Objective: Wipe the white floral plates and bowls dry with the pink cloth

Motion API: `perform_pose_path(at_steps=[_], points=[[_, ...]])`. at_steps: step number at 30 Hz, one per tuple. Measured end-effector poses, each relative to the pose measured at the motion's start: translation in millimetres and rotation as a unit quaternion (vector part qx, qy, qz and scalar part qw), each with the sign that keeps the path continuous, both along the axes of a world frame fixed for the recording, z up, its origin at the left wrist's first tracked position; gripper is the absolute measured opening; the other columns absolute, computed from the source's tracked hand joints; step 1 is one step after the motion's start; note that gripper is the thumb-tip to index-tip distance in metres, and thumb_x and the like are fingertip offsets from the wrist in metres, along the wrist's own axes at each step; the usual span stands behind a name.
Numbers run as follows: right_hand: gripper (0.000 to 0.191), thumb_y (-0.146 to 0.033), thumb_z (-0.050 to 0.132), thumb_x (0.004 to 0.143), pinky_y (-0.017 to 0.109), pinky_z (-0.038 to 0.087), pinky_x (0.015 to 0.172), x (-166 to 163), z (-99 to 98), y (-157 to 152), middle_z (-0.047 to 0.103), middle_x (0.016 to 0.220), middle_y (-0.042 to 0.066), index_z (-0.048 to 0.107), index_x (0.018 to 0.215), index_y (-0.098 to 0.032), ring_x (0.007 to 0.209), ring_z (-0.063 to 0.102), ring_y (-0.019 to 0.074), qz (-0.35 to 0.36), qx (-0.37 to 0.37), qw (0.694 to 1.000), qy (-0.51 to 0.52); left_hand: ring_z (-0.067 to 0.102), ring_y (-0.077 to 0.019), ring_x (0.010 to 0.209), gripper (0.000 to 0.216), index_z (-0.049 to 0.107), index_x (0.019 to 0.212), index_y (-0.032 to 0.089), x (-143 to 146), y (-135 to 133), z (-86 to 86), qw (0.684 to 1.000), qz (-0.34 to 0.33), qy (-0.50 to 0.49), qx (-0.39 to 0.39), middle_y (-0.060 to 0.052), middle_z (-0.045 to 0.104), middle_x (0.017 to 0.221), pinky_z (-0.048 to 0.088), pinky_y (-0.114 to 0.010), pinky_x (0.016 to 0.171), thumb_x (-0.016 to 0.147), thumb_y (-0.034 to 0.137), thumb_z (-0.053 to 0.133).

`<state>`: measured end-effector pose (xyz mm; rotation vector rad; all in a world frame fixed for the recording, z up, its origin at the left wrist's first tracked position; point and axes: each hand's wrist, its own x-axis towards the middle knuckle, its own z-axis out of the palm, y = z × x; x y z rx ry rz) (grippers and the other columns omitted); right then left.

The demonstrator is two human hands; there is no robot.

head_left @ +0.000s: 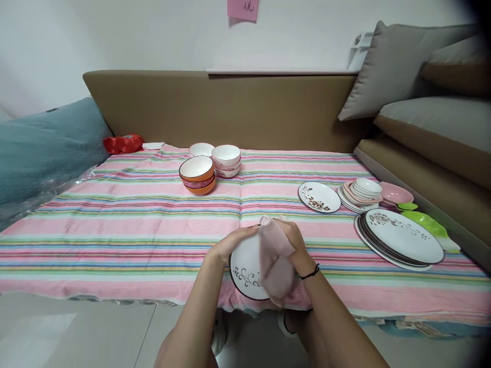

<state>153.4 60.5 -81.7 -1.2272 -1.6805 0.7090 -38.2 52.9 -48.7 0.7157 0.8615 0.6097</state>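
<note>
My left hand (230,244) grips the top left rim of a white plate with a dark scroll pattern (246,271), held on edge in front of the striped bed cover. My right hand (293,245) is closed on a pale pink cloth (276,266) that hangs over the plate's right side and hides part of it. A thin black band circles my right wrist.
Stacked bowls (197,175) and white bowls (226,158) sit at the far middle of the striped cover (134,225). A patterned plate (319,197), small dishes (364,191), a pink bowl (397,194) and a stack of large plates (401,237) lie at right. Cushions stand behind.
</note>
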Motion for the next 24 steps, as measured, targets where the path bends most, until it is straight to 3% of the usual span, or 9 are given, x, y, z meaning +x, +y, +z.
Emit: perform_pose_path(at_steps=[3,5,9,12,14,18,21,24], points=[[0.033,-0.037,0.051,0.079,0.027,0.022,0.046,2,-11.8,3,0.035,0.049,-0.004,0.035,0.054,-0.023,0.049,0.029,0.0108,-0.075,-0.015,0.996,0.043,0.068,-0.0212,0.070,0.031,0.072,0.095,0.011,0,3,0.4,0.995,0.092,-0.032,-0.031,-0.010,0.074,0.086,0.053,-0.030,0.066,0.082,0.038,0.066],[0.031,-0.041,0.049,0.084,0.027,0.025,0.044,1,-17.2,4,0.036,0.050,-0.005,0.043,0.059,-0.023,0.047,0.031,0.0115,-0.111,-0.026,0.991,0.073,0.069,-0.0226,0.072,0.031,0.071,0.097,0.011,1,5,3.4,0.983,0.163,-0.068,-0.041,-0.010,0.075,0.086,0.055,-0.032,0.069,0.087,0.038,0.059],[0.036,-0.049,0.043,0.089,0.029,0.043,0.056,-4,-15.0,4,0.058,0.067,0.000,0.065,0.087,-0.020,0.062,0.054,0.0176,-0.144,-0.022,0.982,0.122,0.071,-0.0248,0.079,0.036,0.068,0.104,0.011,4,6,10.2,0.959,0.259,-0.110,-0.024,-0.011,0.075,0.089,0.055,-0.036,0.078,0.091,0.038,0.049],[0.034,-0.049,0.051,0.086,0.033,0.047,0.074,-5,-7.0,2,0.066,0.091,0.006,0.068,0.094,-0.020,0.087,0.059,0.0221,-0.171,0.007,0.976,0.138,0.071,-0.0256,0.079,0.037,0.068,0.105,0.011,5,4,10.3,0.962,0.252,-0.094,-0.036,-0.011,0.075,0.088,0.056,-0.036,0.077,0.090,0.040,0.051],[0.030,-0.045,0.052,0.086,0.035,0.047,0.078,-4,-3.2,0,0.066,0.096,0.006,0.068,0.092,-0.021,0.093,0.058,0.0233,-0.170,0.029,0.980,0.104,0.070,-0.0252,0.077,0.035,0.068,0.104,0.012,6,1,8.1,0.972,0.218,-0.080,-0.037,-0.011,0.075,0.088,0.056,-0.034,0.072,0.088,0.039,0.054],[0.025,-0.038,0.056,0.082,0.034,0.046,0.075,-6,-0.7,-7,0.067,0.096,0.005,0.061,0.099,-0.021,0.089,0.061,0.0227,-0.175,0.050,0.983,0.039,0.069,-0.0228,0.073,0.030,0.070,0.098,0.012,12,-5,3.0,0.983,0.173,-0.060,-0.027,-0.010,0.075,0.085,0.054,-0.030,0.066,0.086,0.037,0.059],[0.016,-0.037,0.056,0.083,0.031,0.044,0.067,-15,0.4,-9,0.064,0.083,0.001,0.056,0.089,-0.022,0.076,0.059,0.0197,-0.188,0.052,0.980,0.031,0.069,-0.0219,0.071,0.030,0.070,0.098,0.012,18,-5,0.8,0.984,0.167,-0.050,-0.027,-0.009,0.075,0.085,0.052,-0.029,0.064,0.086,0.038,0.060],[0.012,-0.032,0.050,0.087,0.036,0.044,0.079,-26,0.5,-10,0.065,0.093,0.004,0.056,0.088,-0.022,0.088,0.059,0.0219,-0.134,0.123,0.983,-0.017,0.069,-0.0221,0.074,0.034,0.069,0.101,0.011,22,-4,0.8,0.982,0.178,-0.056,-0.037,-0.010,0.075,0.084,0.053,-0.028,0.067,0.089,0.041,0.057]])
